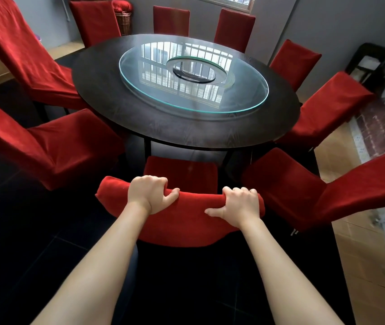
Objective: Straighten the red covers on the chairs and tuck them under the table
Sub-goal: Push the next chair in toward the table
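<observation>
Daylight enters through the barred window [224,2] beyond the far side of the surface [116,95]. The glass turntable [245,97] at the surface's centre mirrors the window bars in bright glare. The floor [22,254] nearer than the surface is very dark, almost featureless. Wide-angle distortion bends the chairs to either side of the surface outward. The rug [379,141] right of the surface is smeared with blur.

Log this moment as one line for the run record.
left hand: grips top of nearest red-covered chair | right hand: grips same | seat partly under round dark table | cover smooth
</observation>
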